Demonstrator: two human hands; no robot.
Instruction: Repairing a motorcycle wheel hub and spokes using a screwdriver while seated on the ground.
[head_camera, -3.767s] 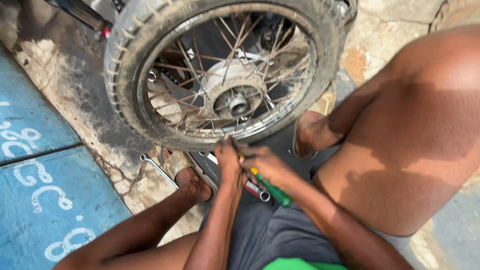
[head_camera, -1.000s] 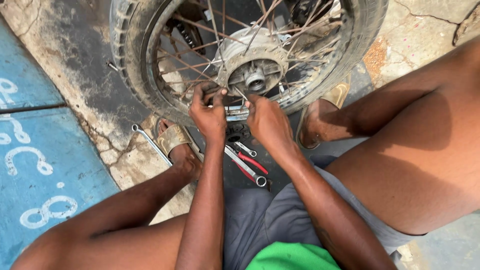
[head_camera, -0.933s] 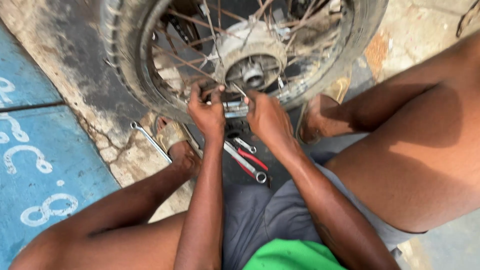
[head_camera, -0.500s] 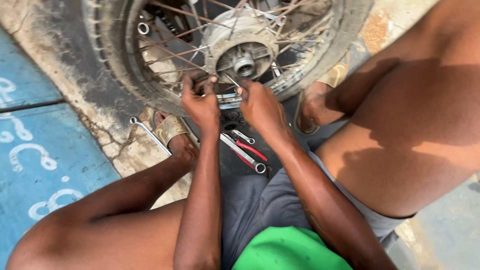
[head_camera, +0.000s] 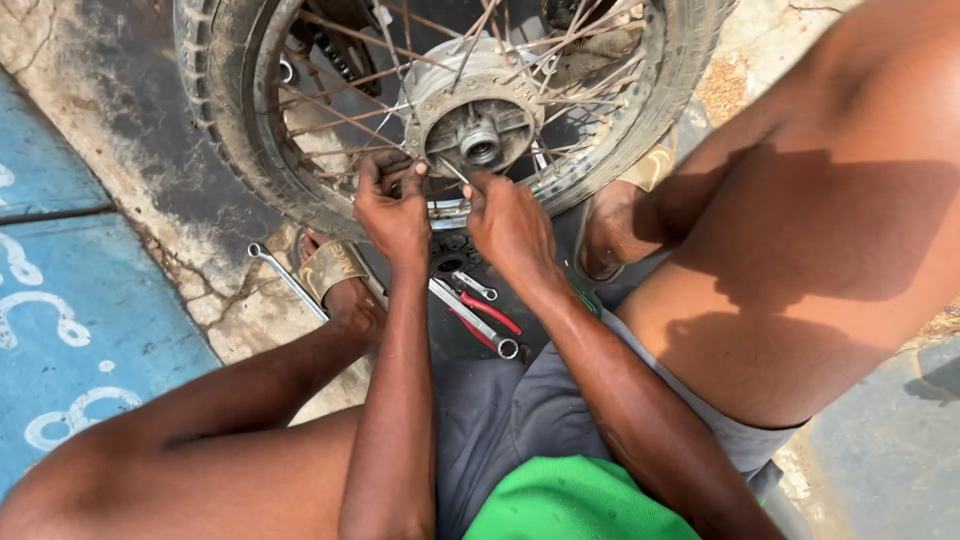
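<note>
A spoked motorcycle wheel (head_camera: 240, 130) with a worn tyre stands upright on the ground in front of me. Its grey hub (head_camera: 480, 110) faces me. My left hand (head_camera: 392, 205) is closed around a spoke just below and left of the hub. My right hand (head_camera: 508, 222) pinches a thin spoke or rod that runs up toward the hub. Both hands sit close together at the lower rim. What exactly lies between the fingers is partly hidden.
A ring spanner (head_camera: 478, 322) and red-handled pliers (head_camera: 490, 312) lie on the ground between my legs. Another long spanner (head_camera: 285, 278) lies by my left sandalled foot (head_camera: 335, 275). A blue painted slab (head_camera: 70, 330) is at left. My right knee fills the right side.
Earlier my hands were lower, near the tools. They have moved up to the spokes under the hub, and the view has shifted closer to the wheel.
</note>
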